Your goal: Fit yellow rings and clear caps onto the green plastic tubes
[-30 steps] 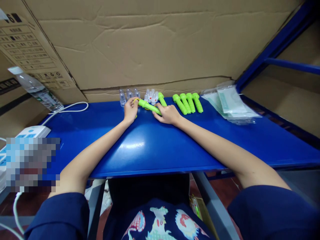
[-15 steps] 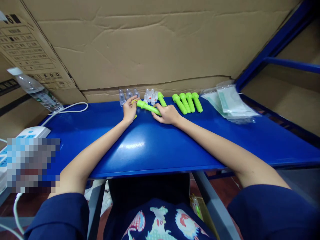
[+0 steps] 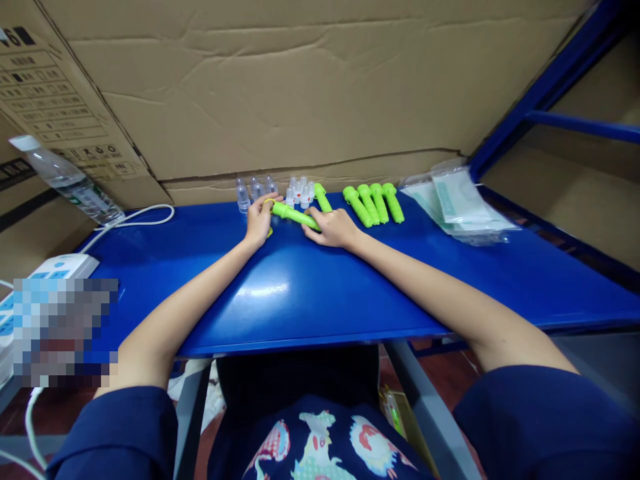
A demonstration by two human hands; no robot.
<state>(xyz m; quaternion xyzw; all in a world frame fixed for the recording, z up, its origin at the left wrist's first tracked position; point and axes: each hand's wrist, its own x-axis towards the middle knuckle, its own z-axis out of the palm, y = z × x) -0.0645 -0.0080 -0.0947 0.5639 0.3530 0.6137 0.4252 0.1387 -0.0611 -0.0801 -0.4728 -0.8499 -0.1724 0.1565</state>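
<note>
A lime-green flashlight-shaped tube (image 3: 296, 216) lies slantwise between my hands, just over the blue table. My right hand (image 3: 334, 229) is wrapped round its right end. At its left end, my left hand (image 3: 259, 220) pinches a thin yellow cord (image 3: 270, 201) that loops from the tube; a bit of yellow also shows below the palm. Behind my left hand stand several clear plastic caps (image 3: 243, 194). Several smaller clear caps with red dots (image 3: 300, 194) stand right of them. Another green tube (image 3: 323, 197) lies just behind my right hand, partly hidden by it.
Several green tubes (image 3: 374, 204) lie in a row at the back right, beside flat plastic bags (image 3: 457, 200). On the left are a water bottle (image 3: 75, 183), a white cable (image 3: 150, 209) and a power strip (image 3: 63, 267). Cardboard (image 3: 310, 93) walls the back of the blue table (image 3: 300, 300).
Both hands keep hold of the green tube and its cord in nearly the same pose. The whole view has shifted very slightly.
</note>
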